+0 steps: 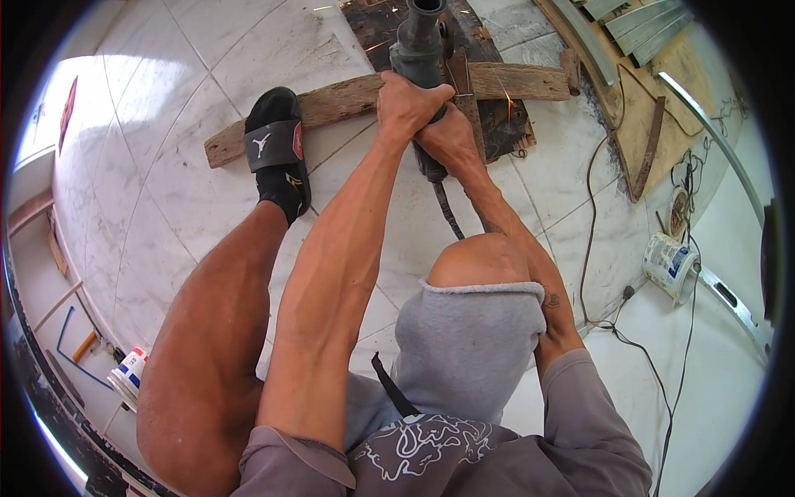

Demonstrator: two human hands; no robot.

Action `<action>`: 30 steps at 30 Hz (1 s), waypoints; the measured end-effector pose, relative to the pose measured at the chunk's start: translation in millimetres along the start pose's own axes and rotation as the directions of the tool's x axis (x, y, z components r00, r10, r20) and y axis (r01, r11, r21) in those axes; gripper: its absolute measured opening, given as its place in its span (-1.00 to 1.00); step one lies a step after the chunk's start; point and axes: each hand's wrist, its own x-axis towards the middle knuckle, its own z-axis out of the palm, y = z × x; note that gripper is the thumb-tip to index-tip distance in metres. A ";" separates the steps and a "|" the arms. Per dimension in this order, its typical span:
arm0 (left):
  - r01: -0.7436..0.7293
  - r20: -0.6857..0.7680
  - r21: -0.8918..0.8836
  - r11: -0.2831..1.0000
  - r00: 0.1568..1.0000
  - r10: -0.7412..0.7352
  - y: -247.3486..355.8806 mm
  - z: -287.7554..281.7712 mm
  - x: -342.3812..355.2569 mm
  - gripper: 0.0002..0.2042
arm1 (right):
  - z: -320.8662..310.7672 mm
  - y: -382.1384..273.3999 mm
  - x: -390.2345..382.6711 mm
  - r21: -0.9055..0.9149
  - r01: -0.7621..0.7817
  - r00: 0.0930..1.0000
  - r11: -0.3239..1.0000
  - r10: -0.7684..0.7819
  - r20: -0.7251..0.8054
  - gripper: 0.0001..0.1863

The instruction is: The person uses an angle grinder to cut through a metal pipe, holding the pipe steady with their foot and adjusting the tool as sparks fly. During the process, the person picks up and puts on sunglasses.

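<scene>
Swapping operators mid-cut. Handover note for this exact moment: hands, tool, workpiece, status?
Left hand: wrapped over the angle grinder, grip closed.
Right hand: closed around the grinder's rear handle, just under the left hand.
Grinder sits over a narrow metal strip lying across the wooden plank; sparks fly right.
Sandalled foot pins the plank to the tiled floor.
Done: cut in progress. Left: whether the strip is severed is hidden.

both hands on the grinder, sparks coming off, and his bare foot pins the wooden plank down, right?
Not quite. The foot on the wooden plank is not bare: it wears a black sock and a black slide sandal, as the head view shows. The rest holds: the left hand and right hand grip the grinder, with sparks flying.
</scene>
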 end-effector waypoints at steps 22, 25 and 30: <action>0.014 -0.012 -0.009 1.000 1.000 -0.014 -2.1 3.0 1.6 -0.05 | 3.8 2.2 0.3 0.034 0.087 0.994 0.996 -0.084 -0.075 -0.41; 0.004 -0.028 0.007 1.000 1.000 -0.003 -1.0 2.7 0.1 0.00 | 5.1 7.3 2.4 0.034 0.102 0.992 0.994 -0.100 -0.078 -0.40; 0.013 -0.023 -0.012 1.000 1.000 -0.013 -1.2 1.7 -2.6 -0.02 | 4.7 6.7 0.5 0.032 0.075 0.995 0.997 -0.073 -0.062 -0.34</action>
